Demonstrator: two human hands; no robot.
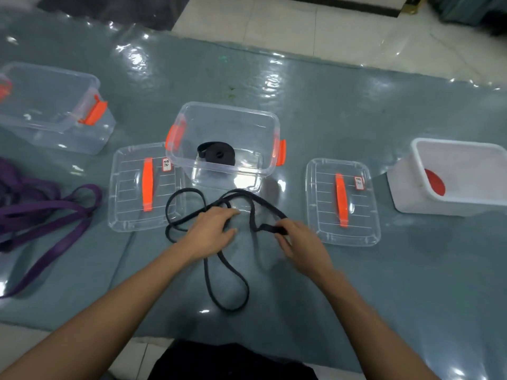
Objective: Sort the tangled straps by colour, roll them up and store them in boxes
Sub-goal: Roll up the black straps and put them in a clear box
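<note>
A long black strap lies in loose loops on the grey mat in front of me. My left hand rests on its loops with fingers bent over the strap. My right hand pinches the strap's end between thumb and fingers. Just beyond, a clear box with orange latches holds a rolled black strap. Purple straps lie tangled at the left. A white box at the right holds something red.
Two clear lids with orange handles lie flat, one lid left of the centre box and one lid right of it. Another clear box stands at the far left. The mat ends at tiled floor beyond.
</note>
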